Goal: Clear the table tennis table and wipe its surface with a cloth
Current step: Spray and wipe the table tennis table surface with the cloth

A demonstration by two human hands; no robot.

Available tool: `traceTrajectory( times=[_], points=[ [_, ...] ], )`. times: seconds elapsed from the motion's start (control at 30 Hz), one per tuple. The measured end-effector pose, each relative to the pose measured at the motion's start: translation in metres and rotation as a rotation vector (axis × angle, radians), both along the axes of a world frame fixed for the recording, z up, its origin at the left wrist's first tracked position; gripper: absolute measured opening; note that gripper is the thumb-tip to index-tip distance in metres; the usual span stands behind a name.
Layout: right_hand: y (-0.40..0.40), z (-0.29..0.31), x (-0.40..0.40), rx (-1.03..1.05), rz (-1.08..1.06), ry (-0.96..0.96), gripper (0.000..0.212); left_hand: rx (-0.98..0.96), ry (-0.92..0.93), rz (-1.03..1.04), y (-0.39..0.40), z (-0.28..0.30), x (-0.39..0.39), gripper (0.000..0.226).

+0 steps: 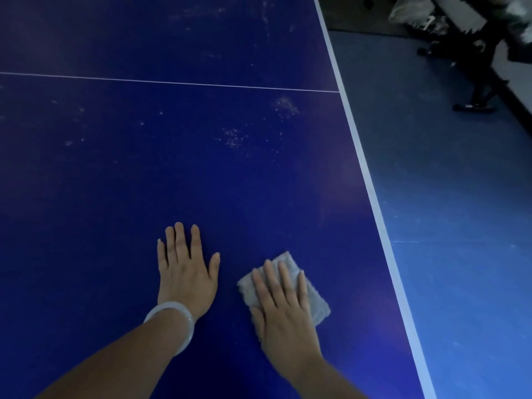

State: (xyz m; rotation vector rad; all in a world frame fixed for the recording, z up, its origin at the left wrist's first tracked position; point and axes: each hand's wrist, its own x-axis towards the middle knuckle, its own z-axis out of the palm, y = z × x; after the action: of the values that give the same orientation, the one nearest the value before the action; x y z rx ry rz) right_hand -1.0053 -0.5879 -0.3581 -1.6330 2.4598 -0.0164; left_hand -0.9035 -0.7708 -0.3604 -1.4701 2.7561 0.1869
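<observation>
We see the right hand [283, 308] pressing flat, fingers straight, on a folded grey cloth [312, 295] on the blue table tennis table [172, 174], while the left hand [185, 272], spread and wearing a pale bangle [172, 323], rests just beside it. Dusty white specks [234, 136] lie farther up, near a thin white line [172, 82]. Past the white edge stripe [371, 180] we see blue floor [460, 226] and dark stand legs [478, 93].

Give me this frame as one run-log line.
phase: wiping | right hand: flat on cloth | left hand: flat on table | dusty specks ahead
</observation>
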Motion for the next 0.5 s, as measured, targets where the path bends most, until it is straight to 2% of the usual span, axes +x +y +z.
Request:
traceTrajectory(
  times=[0.07, 0.13, 0.2, 0.27, 0.33, 0.37, 0.43, 0.5],
  points=[
    [-0.019, 0.002, -0.040, 0.082, 0.105, 0.098, 0.062, -0.005, -0.020, -0.001, 0.000, 0.000, 0.000, 0.075],
    [-0.035, 0.004, -0.098, 0.157, 0.077, 0.196, 0.066, -0.010, -0.033, -0.001, 0.001, -0.001, 0.000, 0.075],
    [-0.044, 0.006, -0.159, 0.142, -0.158, 0.216, 0.068, -0.024, -0.022, -0.001, 0.001, -0.002, 0.000, 0.073],
    [-0.038, 0.013, -0.204, 0.070, -0.487, 0.074, 0.063, -0.029, -0.021, -0.006, 0.001, -0.001, 0.000, 0.072],
    [-0.030, 0.018, -0.214, 0.014, -0.744, -0.073, 0.058, -0.029, -0.026, -0.010, 0.001, -0.002, 0.001, 0.074],
    [-0.031, 0.016, -0.205, -0.006, -0.815, -0.074, 0.058, -0.025, -0.027, -0.011, 0.001, -0.002, 0.001, 0.074],
    [-0.041, 0.010, -0.170, -0.030, -0.803, 0.029, 0.059, -0.020, -0.019, -0.010, 0.001, -0.002, 0.000, 0.075],
    [-0.057, 0.003, -0.127, -0.047, -0.577, 0.092, 0.061, -0.018, -0.019, -0.008, 0.001, -0.002, 0.000, 0.077]
  ],
)
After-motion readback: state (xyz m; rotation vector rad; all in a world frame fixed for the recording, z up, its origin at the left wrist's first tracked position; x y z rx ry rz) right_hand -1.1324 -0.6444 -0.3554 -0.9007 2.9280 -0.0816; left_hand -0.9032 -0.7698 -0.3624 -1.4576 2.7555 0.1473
